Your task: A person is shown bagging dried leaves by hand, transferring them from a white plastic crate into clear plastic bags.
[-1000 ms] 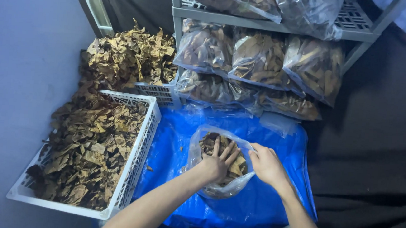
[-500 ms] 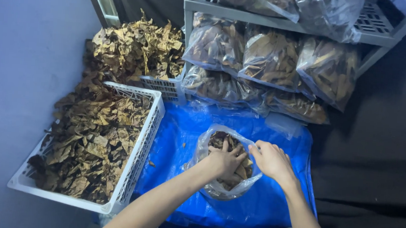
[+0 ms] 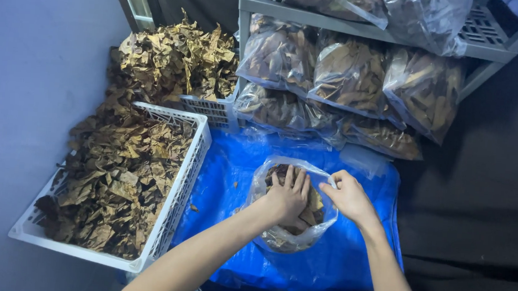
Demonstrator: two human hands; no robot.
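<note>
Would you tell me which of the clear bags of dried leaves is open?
The bag on the blue sheet, held by both hands; those on the shelf lie closed.

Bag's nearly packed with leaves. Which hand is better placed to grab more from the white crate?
Left, probably. The left hand is inside the clear bag on the side toward the white crate, while the right hand pinches the bag's rim open.
</note>
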